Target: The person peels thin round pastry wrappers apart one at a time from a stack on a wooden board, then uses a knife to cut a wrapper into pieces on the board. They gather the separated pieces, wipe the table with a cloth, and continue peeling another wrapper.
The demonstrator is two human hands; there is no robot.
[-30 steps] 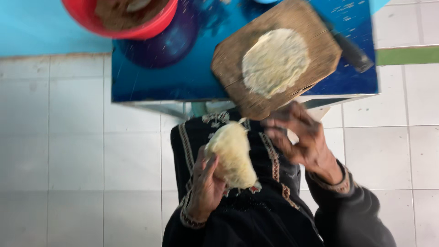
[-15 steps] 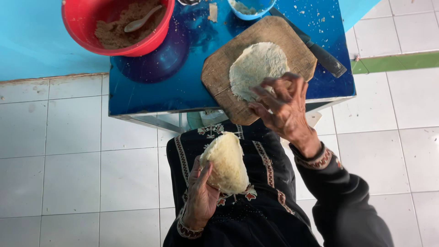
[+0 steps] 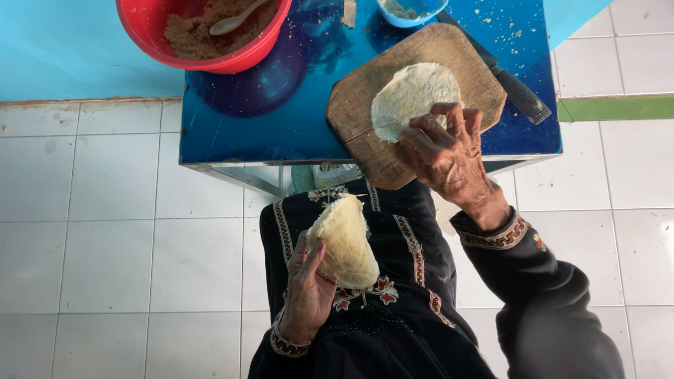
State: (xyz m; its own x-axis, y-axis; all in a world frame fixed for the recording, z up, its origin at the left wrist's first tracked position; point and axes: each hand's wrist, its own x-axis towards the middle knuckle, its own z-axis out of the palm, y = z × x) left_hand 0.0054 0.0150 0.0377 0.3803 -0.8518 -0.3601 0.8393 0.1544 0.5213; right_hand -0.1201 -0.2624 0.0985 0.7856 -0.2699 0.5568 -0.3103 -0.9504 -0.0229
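My left hand (image 3: 307, 291) holds a folded, pale dough piece (image 3: 344, 242) over my lap, fingers curled around its lower edge. My right hand (image 3: 449, 154) reaches onto a wooden board (image 3: 372, 151) on the blue table (image 3: 267, 133). Its fingertips rest on the near edge of a flat round of dough (image 3: 411, 95) lying on the board.
A red bowl (image 3: 203, 42) of brown filling with a spoon (image 3: 235, 21) stands at the table's far left. A small blue bowl (image 3: 411, 10) sits at the far edge. A dark-handled knife (image 3: 516, 91) lies right of the board. White floor tiles surround the table.
My right hand has moved from my lap up onto the board and now touches the flat dough round. My left hand keeps holding the folded dough.
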